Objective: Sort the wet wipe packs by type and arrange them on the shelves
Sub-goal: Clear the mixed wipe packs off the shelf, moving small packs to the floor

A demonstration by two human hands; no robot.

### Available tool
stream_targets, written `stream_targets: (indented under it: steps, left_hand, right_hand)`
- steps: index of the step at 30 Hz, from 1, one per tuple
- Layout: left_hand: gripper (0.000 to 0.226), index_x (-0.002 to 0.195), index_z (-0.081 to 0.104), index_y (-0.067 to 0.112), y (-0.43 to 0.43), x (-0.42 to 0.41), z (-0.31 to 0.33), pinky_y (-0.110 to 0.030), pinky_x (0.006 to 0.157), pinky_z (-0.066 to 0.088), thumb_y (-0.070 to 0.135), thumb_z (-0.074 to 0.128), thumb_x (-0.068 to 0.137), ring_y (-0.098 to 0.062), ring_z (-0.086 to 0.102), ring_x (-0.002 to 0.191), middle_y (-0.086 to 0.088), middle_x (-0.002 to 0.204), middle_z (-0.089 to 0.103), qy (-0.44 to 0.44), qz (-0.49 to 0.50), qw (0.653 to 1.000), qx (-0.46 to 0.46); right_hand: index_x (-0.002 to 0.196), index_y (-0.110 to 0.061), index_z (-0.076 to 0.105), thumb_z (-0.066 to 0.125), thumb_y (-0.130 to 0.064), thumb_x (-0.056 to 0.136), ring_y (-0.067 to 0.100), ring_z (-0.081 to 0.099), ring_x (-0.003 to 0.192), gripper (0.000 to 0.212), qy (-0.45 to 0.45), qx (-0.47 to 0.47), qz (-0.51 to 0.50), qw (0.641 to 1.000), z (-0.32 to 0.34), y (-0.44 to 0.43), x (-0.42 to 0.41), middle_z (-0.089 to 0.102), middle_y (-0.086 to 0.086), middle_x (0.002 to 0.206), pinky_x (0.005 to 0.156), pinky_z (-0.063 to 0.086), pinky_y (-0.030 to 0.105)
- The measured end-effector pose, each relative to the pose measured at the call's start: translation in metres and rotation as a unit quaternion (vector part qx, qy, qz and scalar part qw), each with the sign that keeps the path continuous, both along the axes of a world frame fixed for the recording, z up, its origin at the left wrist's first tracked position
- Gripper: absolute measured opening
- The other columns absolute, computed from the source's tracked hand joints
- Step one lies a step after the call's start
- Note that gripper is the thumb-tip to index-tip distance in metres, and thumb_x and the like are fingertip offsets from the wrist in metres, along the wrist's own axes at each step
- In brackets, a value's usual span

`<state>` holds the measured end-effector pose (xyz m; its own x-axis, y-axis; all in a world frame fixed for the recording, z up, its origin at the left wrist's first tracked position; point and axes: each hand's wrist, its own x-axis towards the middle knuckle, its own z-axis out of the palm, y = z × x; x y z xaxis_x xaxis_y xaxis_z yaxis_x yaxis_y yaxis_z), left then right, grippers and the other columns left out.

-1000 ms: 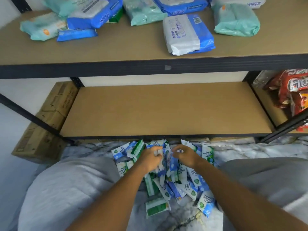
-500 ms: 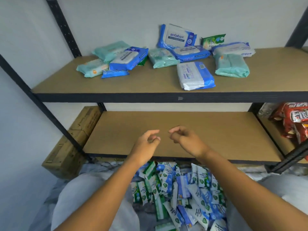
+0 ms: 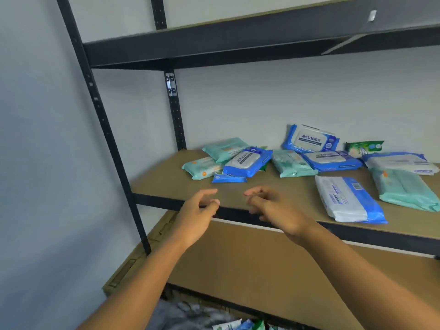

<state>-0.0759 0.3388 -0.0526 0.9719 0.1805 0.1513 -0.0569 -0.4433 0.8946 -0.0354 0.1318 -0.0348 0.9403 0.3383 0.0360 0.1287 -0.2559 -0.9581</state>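
Hands fill the middle of the head view. The left hand (image 3: 197, 210) and the right hand (image 3: 273, 208) hover side by side just in front of the middle shelf (image 3: 166, 179), level with its front edge. Their fingers are loosely curled with nothing between them, so both hands are released and carry no pack.

On that shelf the wet wipe packs lie mixed and not yet sorted. Teal packs (image 3: 225, 148) sit at the left and far right, and big blue packs (image 3: 247, 161) overlap them, one propped against the back wall. A white-and-blue pack (image 3: 347, 198) lies face down near the front edge, and a green pack (image 3: 364, 147) stands at the back. A small blue pack (image 3: 228, 178) lies just in front of the left cluster. The jumble suggests they were dropped there for sorting rather than arranged.

The lower shelf (image 3: 262, 263) runs beneath the forearms and is likely meant for one type. A few small packs (image 3: 240, 326) peek in at the bottom edge, below it.

From their height and aim, the hands seem set to reach for the left cluster, where the small blue pack is closest. The loose curl suits pinching soft film wrapping, which would probably sag if lifted by one corner.
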Motion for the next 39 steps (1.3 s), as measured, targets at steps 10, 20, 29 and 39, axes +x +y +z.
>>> stream_targets:
  steps: [10, 20, 29, 39]
  left_hand:
    - [0.022, 0.118, 0.065, 0.028, 0.031, 0.119, -0.008, -0.018, 0.083, 0.039, 0.027, 0.057, 0.098, -0.003, 0.055, 0.105, 0.012, 0.119, 0.057, 0.014, -0.004, 0.994, 0.105]
    - [0.012, 0.093, 0.069, 0.042, 0.015, 0.189, -0.03, -0.034, 0.11, 0.033, 0.034, 0.063, 0.086, -0.016, 0.04, 0.126, 0.01, 0.13, 0.045, 0.011, 0.02, 0.958, 0.285]
    - [0.015, 0.098, 0.076, 0.037, 0.004, 0.164, -0.037, -0.013, 0.091, 0.025, 0.035, 0.067, 0.087, -0.006, 0.04, 0.109, 0.012, 0.11, 0.044, -0.07, -0.024, 0.957, 0.282]
    - [0.032, 0.104, 0.068, 0.044, -0.003, 0.122, -0.042, -0.033, 0.09, 0.045, 0.05, 0.048, 0.081, -0.012, 0.052, 0.11, 0.013, 0.118, 0.056, -0.117, -0.056, 0.919, 0.373]
  right_hand:
    - [0.106, -0.014, 0.064, 0.061, -0.027, 0.093, 0.02, 0.058, 0.088, 0.019, 0.056, 0.027, -0.137, 0.989, -0.016, 0.007, 0.144, 0.061, 0.004, 0.097, 0.077, 0.052, 0.034]
    - [0.099, -0.024, 0.067, 0.06, -0.025, 0.089, 0.019, 0.056, 0.08, 0.013, 0.069, 0.101, -0.141, 0.983, -0.021, 0.029, 0.201, 0.062, -0.001, 0.087, 0.062, 0.047, 0.029]
    - [0.096, -0.001, 0.069, 0.06, -0.031, 0.079, 0.015, 0.057, 0.074, 0.036, 0.034, 0.051, -0.105, 0.993, -0.015, 0.058, 0.179, 0.069, 0.004, 0.079, 0.073, 0.047, 0.033]
    - [0.069, -0.023, 0.062, 0.058, -0.048, 0.072, 0.013, 0.06, 0.065, 0.026, 0.06, -0.03, 0.033, 0.997, 0.006, 0.089, 0.108, 0.063, -0.009, 0.063, 0.064, 0.045, 0.029]
